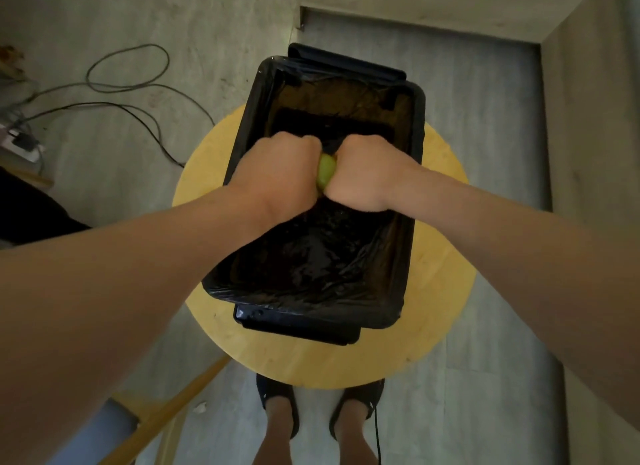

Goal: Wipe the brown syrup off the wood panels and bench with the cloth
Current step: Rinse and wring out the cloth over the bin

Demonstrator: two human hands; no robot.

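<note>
The green cloth (pixel 326 173) is wadded between my fists, its length seemingly running nine to three. My left hand (pixel 277 173) and right hand (pixel 367 178) each clench an end, equally near, above the black lined tub (pixel 403 263) on the round worktop (pixel 446 291).

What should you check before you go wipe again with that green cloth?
1. The left hand and right hand both grip the cloth: ok.
2. The cloth is over the black tub, so drips land inside: ok.
3. The tub rests on the yellow stool: ok.
4. The cloth is squeezed out enough: cannot tell.
5. Where syrup is left: cannot tell, none in view.
</note>
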